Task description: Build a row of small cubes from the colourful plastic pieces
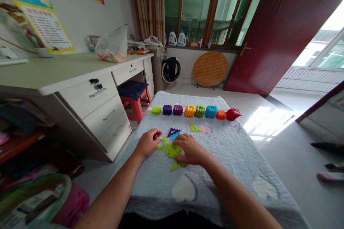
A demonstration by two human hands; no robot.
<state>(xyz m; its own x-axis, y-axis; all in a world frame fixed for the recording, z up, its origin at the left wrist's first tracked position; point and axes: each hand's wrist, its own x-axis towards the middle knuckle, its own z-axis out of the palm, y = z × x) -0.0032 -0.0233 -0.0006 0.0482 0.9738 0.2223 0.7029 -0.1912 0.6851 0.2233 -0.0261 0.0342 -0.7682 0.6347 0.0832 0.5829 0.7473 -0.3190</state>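
Observation:
Lime-green flat pieces (172,150) lie in a loose cluster on the cloth-covered table (233,157). My right hand (189,148) rests over their right side, fingers spread and pointing left, hiding part of them. Beside the open lime frame piece (162,144) is my left hand (151,141), its fingers curled together; what they hold, if anything, is hidden. A purple triangular piece (173,132) and a partly covered blue piece (175,136) lie just beyond. Farther right sits a lime triangle (195,127).
Several coloured block shapes (190,111) form a row across the table's far part. A white desk (96,93) and a red stool (135,102) stand at the left. A pink bin (76,200) is at lower left, a red door (268,32) at right.

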